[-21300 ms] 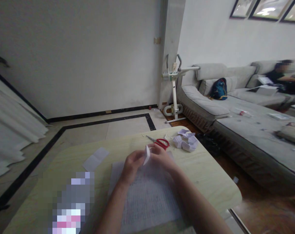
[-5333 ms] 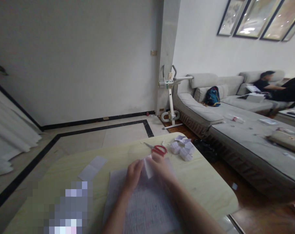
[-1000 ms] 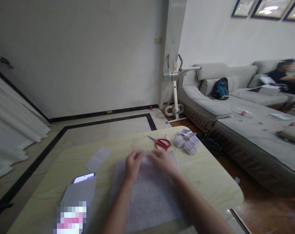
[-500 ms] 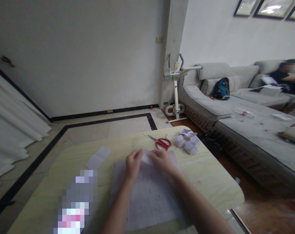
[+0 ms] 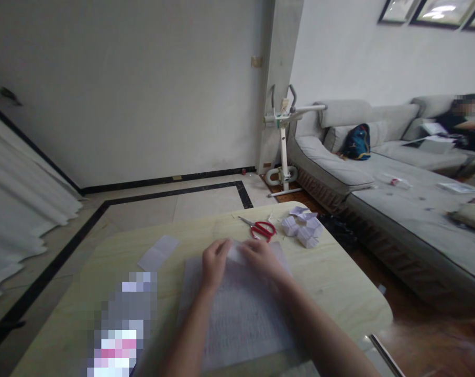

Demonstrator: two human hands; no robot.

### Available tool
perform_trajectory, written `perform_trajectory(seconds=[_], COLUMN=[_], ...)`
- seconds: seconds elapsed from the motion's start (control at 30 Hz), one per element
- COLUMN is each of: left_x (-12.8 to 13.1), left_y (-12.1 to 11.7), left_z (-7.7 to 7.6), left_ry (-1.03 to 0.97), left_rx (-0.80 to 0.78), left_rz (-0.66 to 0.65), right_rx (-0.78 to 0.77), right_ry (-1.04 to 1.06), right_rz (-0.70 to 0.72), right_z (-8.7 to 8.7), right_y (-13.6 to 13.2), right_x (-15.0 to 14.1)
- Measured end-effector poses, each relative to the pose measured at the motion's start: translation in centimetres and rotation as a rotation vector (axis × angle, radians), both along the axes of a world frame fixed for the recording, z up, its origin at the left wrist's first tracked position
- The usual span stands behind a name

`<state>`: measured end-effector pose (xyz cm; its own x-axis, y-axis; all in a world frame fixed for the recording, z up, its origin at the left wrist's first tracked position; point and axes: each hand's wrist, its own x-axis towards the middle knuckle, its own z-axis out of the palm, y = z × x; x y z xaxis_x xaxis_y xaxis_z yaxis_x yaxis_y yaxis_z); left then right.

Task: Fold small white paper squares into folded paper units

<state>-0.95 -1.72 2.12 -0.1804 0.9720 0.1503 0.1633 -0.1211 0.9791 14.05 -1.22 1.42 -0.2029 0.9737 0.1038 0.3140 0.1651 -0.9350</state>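
Observation:
Between my left hand (image 5: pixel 214 264) and my right hand (image 5: pixel 261 257) is a small piece of white paper (image 5: pixel 234 255), pinched at both sides. My fingers hide its edges, so its folds cannot be made out. Under my forearms lies a large printed sheet (image 5: pixel 241 324) on the pale wooden table (image 5: pixel 331 293). Red-handled scissors (image 5: pixel 263 229) rest just beyond my right hand. To their right sit several folded paper pieces (image 5: pixel 308 233) in a cluster. A creased paper rectangle (image 5: pixel 158 252) lies flat to the left of my left hand.
A pixelated, partly bright object (image 5: pixel 119 335) stands at the table's left front. Past the table are an exercise machine (image 5: pixel 283 146), a grey sofa (image 5: pixel 335 170) with a blue backpack (image 5: pixel 357 142), and a seated person (image 5: pixel 463 123). A black bag (image 5: pixel 339 230) lies on the floor.
Compared with the oldest frames, the white paper sits lower and flatter between my fingers. Over the last second my hands stay nearly still; the view shifts slightly.

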Motion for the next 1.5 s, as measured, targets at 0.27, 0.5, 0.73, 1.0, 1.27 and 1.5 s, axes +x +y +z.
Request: perform_trajectory(seconds=[0.27,0.5,0.73,1.0,1.27,1.5], left_x=[0.1,0.1,0.5,0.7,0.4,0.4], left_y=[0.0,-0.1,-0.4,-0.5,-0.4,-0.4], left_z=[0.1,-0.1,-0.3,-0.4,-0.1,-0.3], left_ry=[0.023,0.083,0.178,0.105,0.116,0.145], left_rx=[0.002,0.032,0.016,-0.022,-0.03,-0.018], left_rz=[-0.008,-0.027,-0.175,-0.206,-0.147,-0.157], right_rx=[-0.027,0.015,0.025,0.027,0.044,0.019], right_ry=[0.013,0.082,0.179,0.197,0.22,0.222], right_rz=[-0.02,-0.023,-0.027,-0.042,-0.175,-0.123], right_z=[-0.1,0.6,0.7,0.5,0.8,0.7], right_y=[-0.2,-0.2,0.2,0.3,0.1,0.1], right_x=[-0.1,-0.1,0.7,0.5,0.4,0.2])
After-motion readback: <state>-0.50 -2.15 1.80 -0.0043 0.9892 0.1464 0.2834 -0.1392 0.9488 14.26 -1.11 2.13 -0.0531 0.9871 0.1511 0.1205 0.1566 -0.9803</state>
